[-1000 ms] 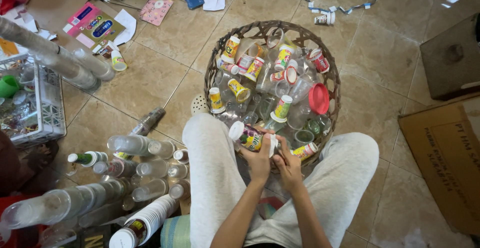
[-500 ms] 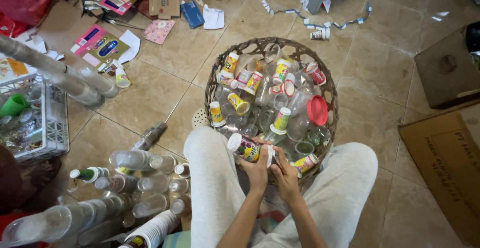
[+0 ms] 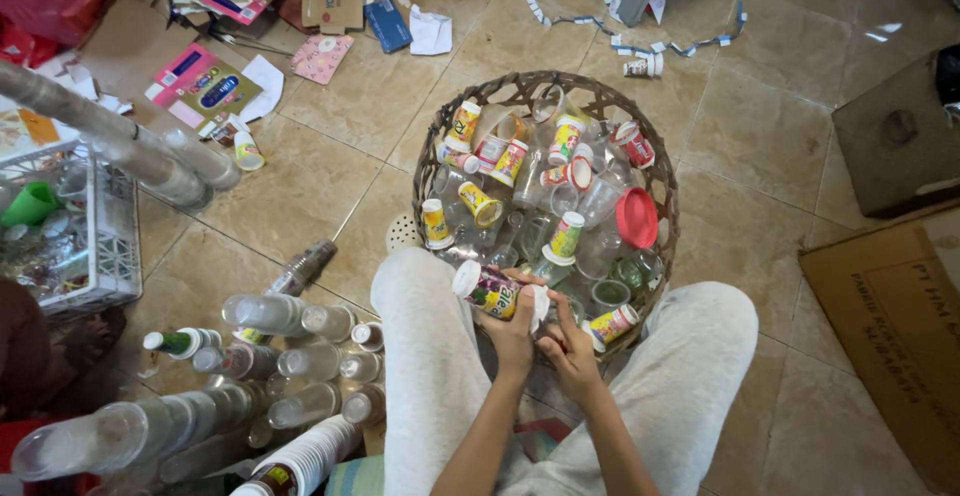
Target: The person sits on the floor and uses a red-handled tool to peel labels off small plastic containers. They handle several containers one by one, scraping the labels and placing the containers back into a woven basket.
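A small bottle (image 3: 488, 290) with a white cap and a purple and yellow label lies on its side between the knees, over the near rim of a woven basket (image 3: 440, 126). Its capped end points left, past the left knee; its other end sits in the left hand (image 3: 512, 328), whose fingers wrap round the label and press on it. The right hand (image 3: 570, 354) is just beside, its fingers (image 3: 556, 308) bent and close together, with the tips at a white scrap at the bottle's right end; whether they pinch it cannot be told. The basket holds clear cups, labelled cups and a red lid (image 3: 637, 217). To the left, stacked cups (image 3: 130, 431) and plastic bottles (image 3: 290, 341) lie on the tiled floor (image 3: 300, 196).
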